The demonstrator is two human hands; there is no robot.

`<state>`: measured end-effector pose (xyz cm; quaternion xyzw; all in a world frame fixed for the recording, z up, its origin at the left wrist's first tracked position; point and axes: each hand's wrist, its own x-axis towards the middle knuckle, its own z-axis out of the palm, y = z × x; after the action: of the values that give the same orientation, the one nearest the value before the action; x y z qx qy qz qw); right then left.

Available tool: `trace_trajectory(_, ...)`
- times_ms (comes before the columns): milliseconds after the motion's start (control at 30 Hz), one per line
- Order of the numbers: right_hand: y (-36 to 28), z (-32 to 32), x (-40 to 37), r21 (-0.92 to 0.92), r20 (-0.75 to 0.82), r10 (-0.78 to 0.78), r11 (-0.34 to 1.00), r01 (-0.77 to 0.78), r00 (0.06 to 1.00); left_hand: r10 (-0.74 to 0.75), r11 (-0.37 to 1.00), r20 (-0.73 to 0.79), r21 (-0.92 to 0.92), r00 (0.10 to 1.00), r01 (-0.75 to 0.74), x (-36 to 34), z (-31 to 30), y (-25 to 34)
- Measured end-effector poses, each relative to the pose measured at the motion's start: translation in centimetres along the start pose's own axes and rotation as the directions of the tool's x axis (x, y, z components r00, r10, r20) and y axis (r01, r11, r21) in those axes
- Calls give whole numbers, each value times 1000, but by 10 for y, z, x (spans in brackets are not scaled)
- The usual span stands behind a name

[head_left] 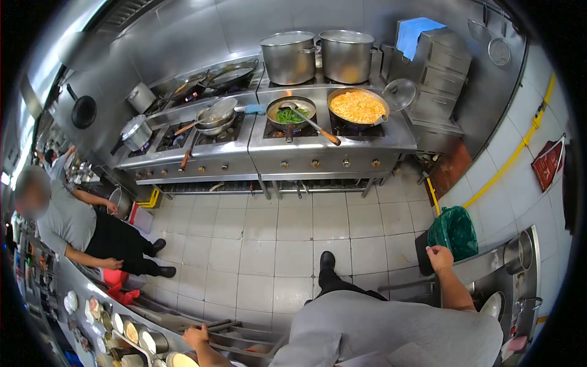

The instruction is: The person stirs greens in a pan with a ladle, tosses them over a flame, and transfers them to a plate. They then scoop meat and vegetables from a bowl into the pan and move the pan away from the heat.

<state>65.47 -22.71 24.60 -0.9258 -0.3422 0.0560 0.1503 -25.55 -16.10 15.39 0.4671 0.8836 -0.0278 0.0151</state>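
Note:
My left hand (197, 335) is low at the left, fingers curled, beside the metal bars of a rack (244, 336) and the counter with food containers. Whatever it may hold is hidden. My right hand (440, 258) is raised at the right, in front of a bin with a green liner (457, 232). Its fingers are curled in and nothing shows in them. Across the floor, a pan of green vegetables (286, 116) with a wooden-handled ladle (318, 129) sits over a flame. Beside it is a wide pan of yellow-orange food (358, 107).
Two big stockpots (288, 58) stand at the back of the stove (330, 153). Another person (79, 226) stands at the left by a counter with containers (153, 341). A sink unit (526, 275) is at my right. Yellow pipe (520, 147) runs along the tiled wall.

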Motion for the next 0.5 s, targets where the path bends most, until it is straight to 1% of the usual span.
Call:
trace_trajectory(100,-3,-6,-2,48,9,-8,999,7,1000,-9,1000,14,-2,1000,9,-5,-7,7)
trace_trajectory(233,-4,-8,0,8,38,-1,1000,1,999,-19,1000,10,12,1000,19,-4,-5,6)
trace_trajectory(300,-3,-5,1,18,-1,-2,1000,2,1000,-27,999,9,18,1000,27,-5,-3,2)
trace_trajectory(367,-5,-6,0,20,3,-7,1000,7,1000,-11,1000,38,0,999,11,-3,-6,4)
trace_trajectory(400,-6,-6,0,24,-1,1,1000,-1,1000,-13,1000,15,12,1000,13,-8,-16,10)
trace_trajectory(500,-4,-2,1,29,-15,6,1000,-5,1000,-35,999,11,34,999,35,-6,-11,9)
